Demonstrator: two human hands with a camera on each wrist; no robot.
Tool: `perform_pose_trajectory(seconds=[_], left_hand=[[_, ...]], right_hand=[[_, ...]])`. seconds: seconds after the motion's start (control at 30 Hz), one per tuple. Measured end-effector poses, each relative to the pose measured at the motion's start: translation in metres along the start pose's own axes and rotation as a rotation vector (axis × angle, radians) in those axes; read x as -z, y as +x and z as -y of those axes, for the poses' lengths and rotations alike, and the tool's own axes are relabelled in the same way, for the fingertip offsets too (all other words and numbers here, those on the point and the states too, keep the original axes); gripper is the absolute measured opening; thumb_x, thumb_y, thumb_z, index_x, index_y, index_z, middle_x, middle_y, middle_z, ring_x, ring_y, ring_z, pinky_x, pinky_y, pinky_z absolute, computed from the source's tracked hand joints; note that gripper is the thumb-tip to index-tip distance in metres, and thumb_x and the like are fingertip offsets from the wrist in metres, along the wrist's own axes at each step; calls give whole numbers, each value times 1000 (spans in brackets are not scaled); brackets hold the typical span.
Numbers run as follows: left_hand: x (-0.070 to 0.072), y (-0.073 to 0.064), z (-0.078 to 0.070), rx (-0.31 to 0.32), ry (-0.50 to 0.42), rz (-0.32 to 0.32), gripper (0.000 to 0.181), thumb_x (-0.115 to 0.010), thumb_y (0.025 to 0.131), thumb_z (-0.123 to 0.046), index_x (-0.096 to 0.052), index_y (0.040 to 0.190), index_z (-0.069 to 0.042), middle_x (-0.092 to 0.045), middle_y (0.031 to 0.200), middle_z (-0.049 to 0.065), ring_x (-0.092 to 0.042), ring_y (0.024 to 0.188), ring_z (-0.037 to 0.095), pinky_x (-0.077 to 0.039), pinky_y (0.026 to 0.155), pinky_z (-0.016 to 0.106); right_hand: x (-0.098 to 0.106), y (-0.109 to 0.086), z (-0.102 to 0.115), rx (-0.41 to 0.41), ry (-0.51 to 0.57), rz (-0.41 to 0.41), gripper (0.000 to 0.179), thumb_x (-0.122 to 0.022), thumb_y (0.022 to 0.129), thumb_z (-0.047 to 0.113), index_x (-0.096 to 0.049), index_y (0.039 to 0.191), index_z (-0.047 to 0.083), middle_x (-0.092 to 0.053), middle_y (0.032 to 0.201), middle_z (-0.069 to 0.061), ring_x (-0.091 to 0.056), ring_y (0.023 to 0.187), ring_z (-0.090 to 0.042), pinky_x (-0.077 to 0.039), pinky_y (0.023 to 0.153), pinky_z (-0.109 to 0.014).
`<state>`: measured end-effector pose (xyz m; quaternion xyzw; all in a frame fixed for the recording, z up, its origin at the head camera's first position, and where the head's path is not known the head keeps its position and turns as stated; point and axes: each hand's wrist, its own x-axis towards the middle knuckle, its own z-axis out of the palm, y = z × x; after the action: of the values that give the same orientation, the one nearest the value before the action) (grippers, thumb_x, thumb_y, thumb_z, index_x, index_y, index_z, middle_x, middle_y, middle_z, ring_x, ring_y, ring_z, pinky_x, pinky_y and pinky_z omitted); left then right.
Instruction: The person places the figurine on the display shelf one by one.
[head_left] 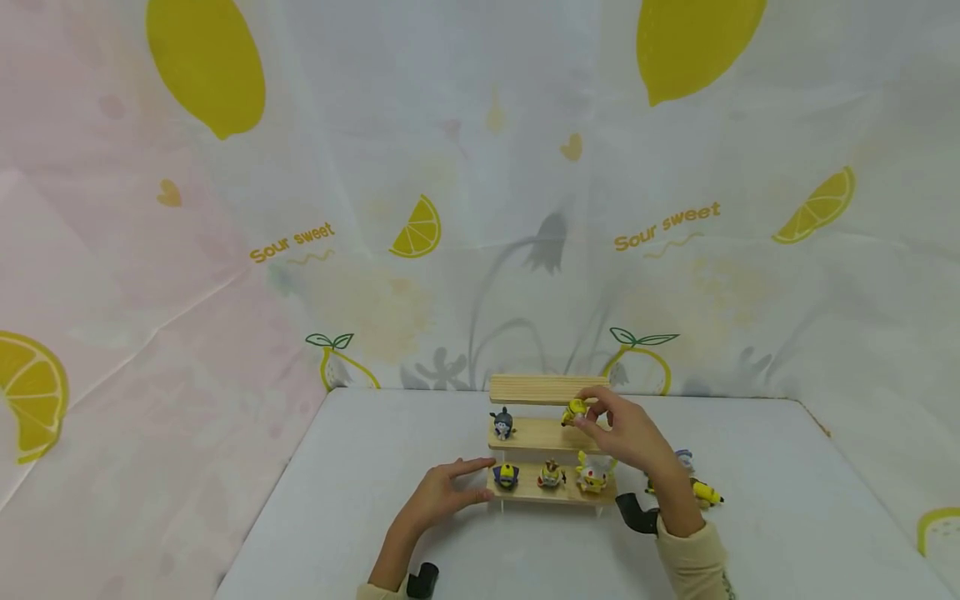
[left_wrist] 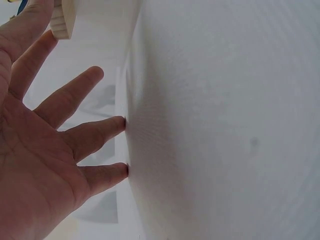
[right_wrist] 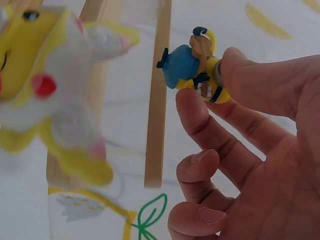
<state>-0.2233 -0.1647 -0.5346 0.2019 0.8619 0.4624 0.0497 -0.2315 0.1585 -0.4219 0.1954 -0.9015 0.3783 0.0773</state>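
My right hand [head_left: 630, 429] pinches a small yellow Minion figurine [right_wrist: 200, 65] in blue overalls between thumb and fingers, at the right part of the middle tier [head_left: 536, 432] of a wooden display stand. My left hand [head_left: 441, 498] has its fingers spread, with index finger and thumb at the left end of the bottom tier [head_left: 525, 493]. In the left wrist view, two fingertips of that hand [left_wrist: 55, 135] meet the white tabletop. A grey figurine [head_left: 503, 425] stands at the middle tier's left. Below it are a yellow-and-blue figurine [head_left: 506, 476], a straw-hatted figurine [head_left: 551, 474] and a white-and-yellow one [head_left: 595, 472].
More figurines, one of them yellow [head_left: 707, 492], lie on the white table [head_left: 337, 483] to the right of the stand, partly behind my right forearm. The stand's top tier [head_left: 536, 388] bears no figurine. A lemon-print curtain [head_left: 480, 208] hangs behind the table.
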Motion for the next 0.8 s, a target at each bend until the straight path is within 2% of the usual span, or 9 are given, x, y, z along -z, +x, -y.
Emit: perform_pose_trajectory(seconds=[0.17, 0.37, 0.6, 0.8], left_hand=[[0, 0, 0, 13, -3, -3, 49, -79, 82, -41, -69, 128, -25, -64, 129, -4, -41, 134, 45, -30, 111, 60], [0, 1, -1, 35, 1, 1, 49, -80, 81, -40, -69, 127, -26, -64, 129, -3, -41, 134, 46, -30, 110, 62], [0, 1, -1, 36, 9, 0, 49, -79, 82, -41, -69, 127, -26, -64, 129, -2, -42, 133, 46, -31, 109, 62], [0, 1, 1, 39, -4, -1, 49, -80, 81, -41, -69, 127, -27, -64, 129, -3, -41, 134, 46, -31, 109, 63]], right_hand=[[-9, 7, 7, 13, -16, 39, 29, -70, 94, 20, -62, 120, 11, -62, 84, 6, -41, 58, -12, -35, 50, -27], [-19, 15, 14, 3, -43, 46, 29, -71, 93, 20, -63, 119, 10, -64, 84, 4, -40, 55, -11, -35, 49, -27], [-28, 20, 19, -69, -63, 76, 29, -71, 92, 21, -64, 119, 12, -64, 85, 4, -50, 61, -11, -43, 54, -30], [-34, 19, 21, -136, -61, 98, 28, -71, 92, 20, -64, 119, 14, -64, 85, 4, -53, 62, -11, -43, 54, -31]])
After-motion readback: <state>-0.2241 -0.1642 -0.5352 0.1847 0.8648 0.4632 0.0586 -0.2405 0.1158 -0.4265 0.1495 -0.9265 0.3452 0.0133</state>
